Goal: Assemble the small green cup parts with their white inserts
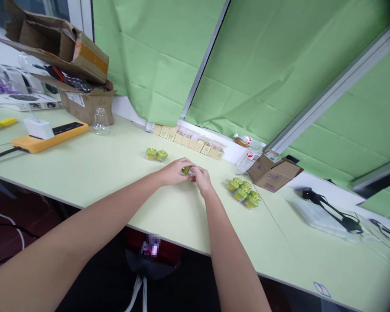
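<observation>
Between my two hands is a small clear container with a green top point(186, 170), held just above the pale table. My left hand point(173, 172) grips it from the left, fingers curled round its green part. My right hand point(202, 178) pinches its clear end from the right; the fingers partly cover it. Behind my left hand, two similar green-topped containers point(157, 154) stand side by side. To the right of my right hand sits a cluster of several more green-topped containers point(243, 192), with yellowish cord loops on top.
A row of small cardboard boxes point(190, 139) lines the back edge. At left are an orange power strip point(60, 137), a clear plastic bottle point(100, 121) and open cardboard boxes point(84, 104). Another carton point(273, 173), plastic bottles point(247, 160) and black cables point(334, 212) lie right.
</observation>
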Tool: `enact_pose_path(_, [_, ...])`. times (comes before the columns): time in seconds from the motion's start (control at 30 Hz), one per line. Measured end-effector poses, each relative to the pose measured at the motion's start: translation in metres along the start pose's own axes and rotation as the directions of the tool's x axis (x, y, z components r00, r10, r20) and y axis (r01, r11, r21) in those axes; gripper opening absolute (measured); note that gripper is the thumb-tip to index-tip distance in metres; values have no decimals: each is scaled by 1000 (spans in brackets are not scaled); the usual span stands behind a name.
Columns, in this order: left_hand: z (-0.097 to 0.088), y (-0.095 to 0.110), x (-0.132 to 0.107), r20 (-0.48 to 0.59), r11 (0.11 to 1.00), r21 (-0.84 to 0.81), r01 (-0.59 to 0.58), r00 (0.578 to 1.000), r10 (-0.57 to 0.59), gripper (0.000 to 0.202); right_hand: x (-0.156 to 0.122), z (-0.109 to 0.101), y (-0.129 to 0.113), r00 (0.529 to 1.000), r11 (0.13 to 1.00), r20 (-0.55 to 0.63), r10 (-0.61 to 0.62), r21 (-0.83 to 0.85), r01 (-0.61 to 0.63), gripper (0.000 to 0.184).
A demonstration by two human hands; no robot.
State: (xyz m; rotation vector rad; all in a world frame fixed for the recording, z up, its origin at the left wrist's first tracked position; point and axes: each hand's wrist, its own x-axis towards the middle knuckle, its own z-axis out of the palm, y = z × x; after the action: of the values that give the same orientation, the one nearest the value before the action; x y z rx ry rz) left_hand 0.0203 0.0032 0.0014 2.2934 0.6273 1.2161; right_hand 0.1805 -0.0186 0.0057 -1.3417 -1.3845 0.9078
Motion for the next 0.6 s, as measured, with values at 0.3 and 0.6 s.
enact_pose_path(0.3, [-3,-9,-1,-49,996,57,69,997,-67,42,4,-8,2,998,999,-60,10,40,-7,32])
enact_pose_path(0.6, [-3,-6,-1,-139,989,97,113,985,-99,42,1,-11,2,984,879,-174,-36,-474,-52,41])
